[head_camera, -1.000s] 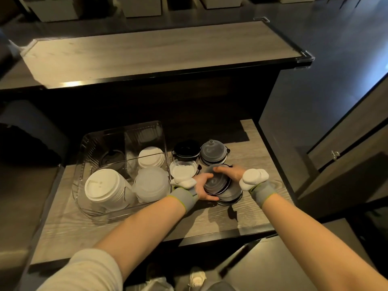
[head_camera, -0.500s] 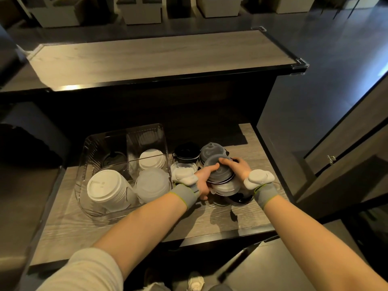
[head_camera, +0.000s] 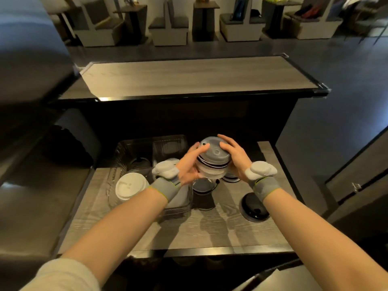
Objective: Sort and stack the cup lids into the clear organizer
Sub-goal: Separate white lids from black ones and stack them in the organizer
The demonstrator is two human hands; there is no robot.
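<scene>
Fingers (head_camera: 199,148) of the left hand (head_camera: 189,166) and the right hand (head_camera: 235,158) curl round a stack of lids (head_camera: 212,164), clamping it from nine and three o'clock, lifted clear of the lower counter (head_camera: 210,232). On my feed its top lid is translucent grey. The layers beneath blur together, so I cannot count them.

At six o'clock of the held stack a dark lid stack (head_camera: 204,186) is partly covered by the palms. At four o'clock only a sliver of another pile (head_camera: 231,177) shows.

The clear organizer (head_camera: 134,147) sits at eight o'clock. Its near-right compartment is mostly hidden behind the left wrist, and something dark in the far-left one is too dim for me to name.

The lower counter is grey wood-grain with a black edge, and a raised counter (head_camera: 189,76) of the same finish runs across at twelve o'clock. Booth seats (head_camera: 168,30) line the dark floor beyond.

I count one stack of white lids (head_camera: 131,189) in the organizer's near-left compartment, one loose black lid (head_camera: 254,206) lying flat at five o'clock, and two grey wristbands (head_camera: 266,185), each with a white pod.
</scene>
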